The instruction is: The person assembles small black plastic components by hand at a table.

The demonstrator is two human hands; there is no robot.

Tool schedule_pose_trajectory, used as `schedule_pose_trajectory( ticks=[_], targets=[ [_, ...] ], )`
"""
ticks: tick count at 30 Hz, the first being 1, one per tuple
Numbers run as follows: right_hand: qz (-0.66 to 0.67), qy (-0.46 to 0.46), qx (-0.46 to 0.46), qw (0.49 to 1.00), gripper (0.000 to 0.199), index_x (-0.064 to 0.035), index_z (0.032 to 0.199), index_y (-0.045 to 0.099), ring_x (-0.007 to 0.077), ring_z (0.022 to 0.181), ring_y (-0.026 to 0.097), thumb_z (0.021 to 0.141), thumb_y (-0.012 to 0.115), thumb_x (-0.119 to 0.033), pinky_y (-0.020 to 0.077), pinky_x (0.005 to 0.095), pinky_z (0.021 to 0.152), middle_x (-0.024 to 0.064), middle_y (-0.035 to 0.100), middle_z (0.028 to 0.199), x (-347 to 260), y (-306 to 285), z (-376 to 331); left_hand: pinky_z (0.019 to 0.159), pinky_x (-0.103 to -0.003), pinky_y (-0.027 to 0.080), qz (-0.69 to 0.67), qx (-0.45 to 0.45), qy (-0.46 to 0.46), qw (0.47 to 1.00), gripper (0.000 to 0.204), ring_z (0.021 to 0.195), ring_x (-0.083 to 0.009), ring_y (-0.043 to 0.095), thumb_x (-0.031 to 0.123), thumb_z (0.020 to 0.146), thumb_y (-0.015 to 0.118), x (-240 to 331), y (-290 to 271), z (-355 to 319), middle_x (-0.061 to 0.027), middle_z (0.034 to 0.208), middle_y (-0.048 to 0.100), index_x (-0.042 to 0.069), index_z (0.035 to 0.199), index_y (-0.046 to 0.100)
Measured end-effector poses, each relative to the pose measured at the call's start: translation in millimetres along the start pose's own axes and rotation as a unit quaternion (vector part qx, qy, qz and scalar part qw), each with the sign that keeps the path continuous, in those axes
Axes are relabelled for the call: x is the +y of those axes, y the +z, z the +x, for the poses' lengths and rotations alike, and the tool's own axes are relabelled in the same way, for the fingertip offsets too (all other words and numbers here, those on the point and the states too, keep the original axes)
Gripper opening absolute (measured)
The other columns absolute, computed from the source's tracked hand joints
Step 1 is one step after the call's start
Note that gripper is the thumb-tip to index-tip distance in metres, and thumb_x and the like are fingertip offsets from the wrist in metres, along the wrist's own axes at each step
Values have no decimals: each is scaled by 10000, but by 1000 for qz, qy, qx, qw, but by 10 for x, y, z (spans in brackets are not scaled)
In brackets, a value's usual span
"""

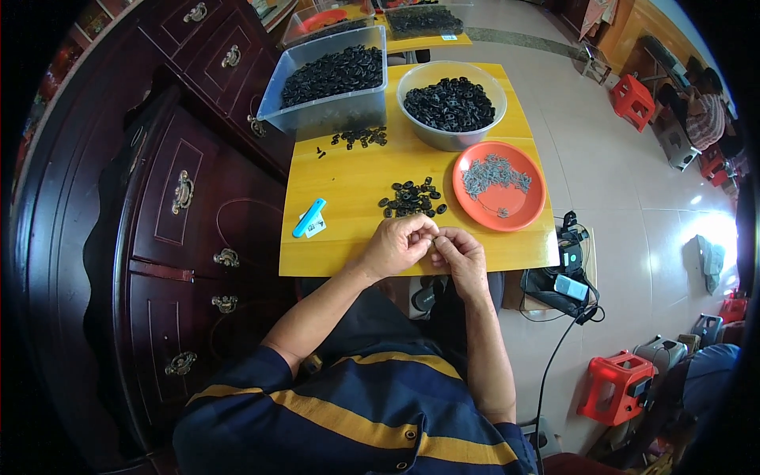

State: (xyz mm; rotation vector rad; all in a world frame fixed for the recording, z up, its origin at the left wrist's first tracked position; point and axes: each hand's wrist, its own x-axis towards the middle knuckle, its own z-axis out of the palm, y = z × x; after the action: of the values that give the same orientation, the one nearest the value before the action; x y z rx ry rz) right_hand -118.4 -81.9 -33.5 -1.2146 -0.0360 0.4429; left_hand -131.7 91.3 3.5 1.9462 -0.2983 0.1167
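Observation:
My left hand [400,244] and my right hand [460,258] meet over the table's near edge, fingertips pinched close together. Whatever is between them is too small and too covered to make out. Just beyond my fingers lies a loose pile of small black oval plastic parts [409,197]. To the right of that pile, an orange-red plate [500,219] carries many small grey metal pieces [492,175], perhaps screws or pins. Off to the left, a light-blue handled tool [309,218] rests on a small white label [317,227].
A clear rectangular bin [332,123] and a round translucent tub [451,141], both full of black parts, stand at the back of the yellow table [332,178]. Dark wooden drawers [186,190] border the left. Cables and a black bag [554,289] sit at right. Red stools [617,388] and other people occupy the right side.

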Motion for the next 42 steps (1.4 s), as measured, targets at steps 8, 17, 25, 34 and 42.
schedule_pose_trajectory(
  ticks=[8,17,25,34,42],
  targets=[
    [54,2,25,998,94,-29,1042,602,89,734,614,985,590,-102,526,226,683,10,626,879,-11,39,13,587,-198,461,12,40,-2,999,199,648,-21,549,-37,851,641,8,14,2,17,777,628,32,1038,631],
    [25,4,35,999,99,-14,1041,603,93,757,640,966,604,-78,535,226,691,29,659,887,54,41,60,591,-249,497,52,53,11,997,196,642,-100,619,-24,843,637,11,3,24,-37,776,654,43,1027,618],
    [13,5,36,999,116,-9,1044,616,85,742,641,947,622,-74,525,219,674,28,670,872,51,47,50,618,-255,514,113,22,32,993,214,667,-111,636,-37,836,646,-1,-34,59,-52,793,659,41,1033,617],
    [-25,6,44,999,99,0,1017,628,81,726,636,939,623,-61,521,216,659,19,669,844,77,87,52,647,-338,544,179,-32,63,981,220,726,-239,695,-16,818,675,49,-133,141,-104,807,673,52,1016,609],
    [-15,-8,44,999,92,0,1018,629,74,734,630,942,625,-52,521,215,671,19,670,855,92,94,65,687,-302,545,82,-62,-9,995,344,726,-166,681,-29,798,686,91,-224,136,-84,871,697,55,1125,617]
  ],
)
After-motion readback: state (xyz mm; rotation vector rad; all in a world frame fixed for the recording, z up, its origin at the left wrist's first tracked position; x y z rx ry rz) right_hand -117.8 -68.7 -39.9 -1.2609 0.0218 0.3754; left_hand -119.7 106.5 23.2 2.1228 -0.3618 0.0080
